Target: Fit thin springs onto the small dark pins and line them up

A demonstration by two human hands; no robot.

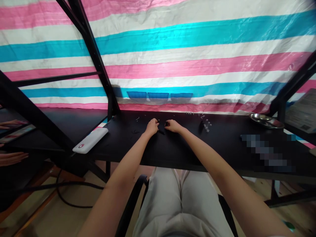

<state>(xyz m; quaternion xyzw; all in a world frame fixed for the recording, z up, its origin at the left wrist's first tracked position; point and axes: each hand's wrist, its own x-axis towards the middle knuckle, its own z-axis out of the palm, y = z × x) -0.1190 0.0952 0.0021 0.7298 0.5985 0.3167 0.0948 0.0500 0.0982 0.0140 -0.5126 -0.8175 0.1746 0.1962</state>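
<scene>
My left hand (152, 126) rests low over the black tabletop, its fingers curled together. Whatever it may hold is too small to make out. Just beside its fingertips lies a short, dark, stick-like piece (161, 132). A little to the right, my right hand (173, 126) is closed with thumb and fingers pinched on a small black piece (167, 124), mostly covered by the fingers. The two hands are a short gap apart. Left of my left hand are thin dark bits (135, 132), hard to see against the black surface.
A white box-like case (91, 141) lies at the table's left end. Small clear parts (207, 125) and a row of tiny pale pieces (189, 113) sit to the right. A metal dish (266, 121) stands far right. Black frame posts (95, 54) flank the table. Another person's hand (13, 159) shows at left.
</scene>
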